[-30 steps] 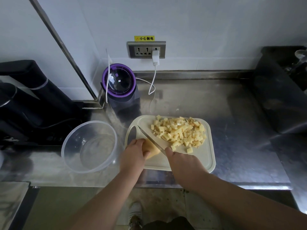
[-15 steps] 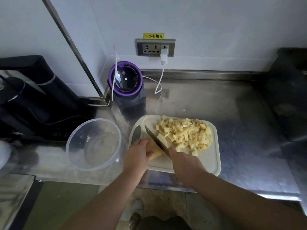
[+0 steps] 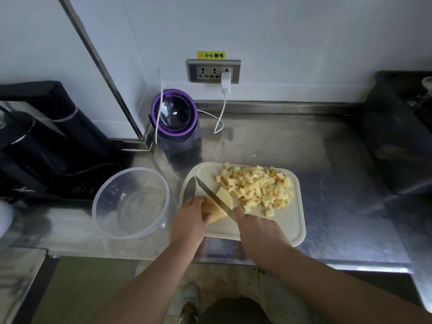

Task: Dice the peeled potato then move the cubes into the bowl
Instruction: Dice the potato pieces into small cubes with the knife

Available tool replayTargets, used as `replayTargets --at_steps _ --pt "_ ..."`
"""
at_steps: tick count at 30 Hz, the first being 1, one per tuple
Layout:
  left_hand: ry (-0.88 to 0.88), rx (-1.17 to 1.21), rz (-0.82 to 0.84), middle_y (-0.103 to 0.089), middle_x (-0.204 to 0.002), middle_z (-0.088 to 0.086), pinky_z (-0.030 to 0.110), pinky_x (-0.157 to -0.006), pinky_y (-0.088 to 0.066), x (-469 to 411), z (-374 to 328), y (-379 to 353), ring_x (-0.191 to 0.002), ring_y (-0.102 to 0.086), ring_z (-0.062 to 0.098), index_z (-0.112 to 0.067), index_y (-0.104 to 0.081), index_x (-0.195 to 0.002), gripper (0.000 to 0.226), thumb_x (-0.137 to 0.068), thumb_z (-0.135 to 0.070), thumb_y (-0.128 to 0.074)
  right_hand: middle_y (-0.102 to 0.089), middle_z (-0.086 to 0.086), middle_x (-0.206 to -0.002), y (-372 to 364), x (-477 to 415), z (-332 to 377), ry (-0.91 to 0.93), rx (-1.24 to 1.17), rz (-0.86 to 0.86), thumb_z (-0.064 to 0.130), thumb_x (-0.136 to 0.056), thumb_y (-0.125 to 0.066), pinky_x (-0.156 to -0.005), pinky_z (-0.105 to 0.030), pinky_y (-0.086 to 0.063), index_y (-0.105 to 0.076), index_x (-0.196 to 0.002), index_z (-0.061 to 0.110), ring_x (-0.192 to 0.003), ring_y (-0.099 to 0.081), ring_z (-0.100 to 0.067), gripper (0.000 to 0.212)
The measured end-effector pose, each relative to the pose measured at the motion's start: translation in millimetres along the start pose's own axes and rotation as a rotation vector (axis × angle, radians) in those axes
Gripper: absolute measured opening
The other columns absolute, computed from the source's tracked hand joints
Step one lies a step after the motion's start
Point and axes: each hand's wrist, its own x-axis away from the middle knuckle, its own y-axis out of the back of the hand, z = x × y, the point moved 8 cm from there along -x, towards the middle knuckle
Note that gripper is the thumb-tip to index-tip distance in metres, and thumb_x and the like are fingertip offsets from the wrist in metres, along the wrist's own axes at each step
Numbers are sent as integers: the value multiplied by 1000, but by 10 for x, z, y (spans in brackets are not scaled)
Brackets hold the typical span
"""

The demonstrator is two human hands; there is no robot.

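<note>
Nearest the camera, both hands work at the near-left corner of the cutting board (image 3: 280, 228). They are close together but not touching. The left hand (image 3: 191, 216) has its fingers curled over the uncut potato piece (image 3: 217, 212), pinning it to the board. The right hand (image 3: 257, 230) is wrapped round the handle of the knife (image 3: 214, 197), though the handle itself is hidden in the fist.

The blade runs diagonally from near-right to far-left and is sunk into the potato piece just beside the left fingertips, with a pale slice standing on its right face. The next cut likely depends on this: the uncut bulk lies left of the blade, under the left hand, so the fingers must back away leftwards as the slices come off.

Further back, the finished cubes (image 3: 257, 185) are heaped on the far right half of the board. The clear bowl (image 3: 98, 202) sits on the tabletop (image 3: 327, 171) just left of the board, on the left hand's side, with no cubes in it. Dicing looks nearly done and no cubes have been moved yet.

Against the wall stand a purple-rimmed appliance (image 3: 174, 115) and a wall socket (image 3: 214, 71) with a white charger (image 3: 226, 81) plugged in.
</note>
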Motion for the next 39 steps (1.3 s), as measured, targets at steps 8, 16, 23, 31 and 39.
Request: replayTargets --at_steps 8,16,23,31,39 --pt "6 -4 -8 -56 -125 -5 27 -85 -47 -15 22 -12 -107 -59 15 -22 -53 -126 38 -90 -29 -63 -62 -2 -101 -68 -36 75 26 63 5 13 -100 -49 -61 -23 -42 -27 -138 13 -71 -57 -15 44" --pt "4 29 -27 -58 -124 -8 22 -86 -42 -13 3 10 -111 -57 12 -23 -53 -129 39 -92 -30 -62 -61 0 -103 -274 -254 9 -19 -9 86 15 -100 -51 -75 -28 -54 -29 -139 16 -87 -65 -17 44" --pt "11 10 15 -53 -131 -6 24 -88 -43 11 5 5 -115 -55 14 -22 -49 -133 42 -93 -31 -59 -61 0 -101 -243 -215 -120 -27 -112 96 15 -99 -48 -69 -26 -49 -37 -132 20 -78 -56 -15 36" --pt "-2 -23 30 -50 -135 -6 24 -88 -43 3 -34 13 -116 -55 14 -23 -45 -136 43 -95 -30 -56 -52 -1 -91 -335 -345 -171 -13 -297 313 3 -88 -54 -61 -30 -51 -25 -146 19 -68 -53 -13 66" --pt "-27 -31 10 -51 -133 -7 23 -90 -45 22 -40 34 -115 -56 13 -24 -45 -135 42 -96 -32 -55 -45 8 -81 -128 -256 -260 -63 -416 210 4 -94 -44 -51 -18 -45 -30 -146 18 -61 -53 -9 55"
